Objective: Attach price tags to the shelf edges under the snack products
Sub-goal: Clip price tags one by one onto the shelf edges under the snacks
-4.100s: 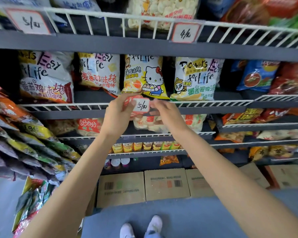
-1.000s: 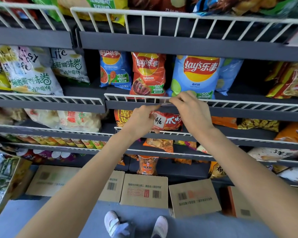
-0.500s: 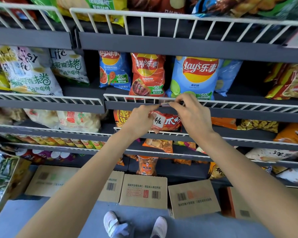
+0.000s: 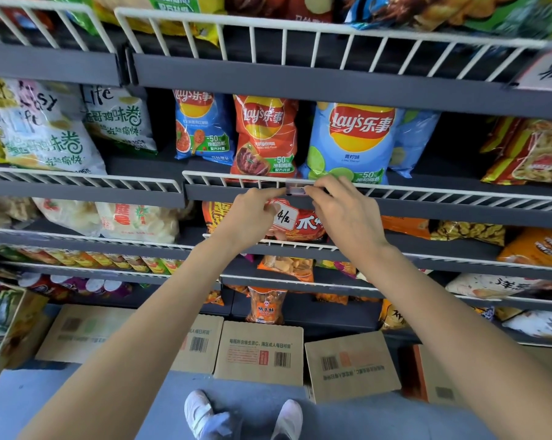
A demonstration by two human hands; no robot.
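Note:
A white price tag (image 4: 284, 218) marked 4 hangs from a small clear clip (image 4: 295, 188) on the white wire rail (image 4: 427, 198) of the shelf that carries the Lay's chip bags (image 4: 263, 134). My left hand (image 4: 252, 217) pinches the clip's left end with thumb and forefinger. From the other side my right hand (image 4: 344, 214) pinches its right end. The tag dangles between the two hands, below the rail, partly hidden by my left fingers.
Another price tag (image 4: 547, 73) hangs on the upper shelf at far right. White snack bags (image 4: 46, 134) fill the left bay. Cardboard boxes (image 4: 259, 350) stand on the floor under the shelves, near my white shoes (image 4: 205, 414).
Four seconds ago both hands held a tag marked 5 at the left bay; I have shifted right to the Lay's bay. Over the last second the hands stay pinched at the clip, barely moving.

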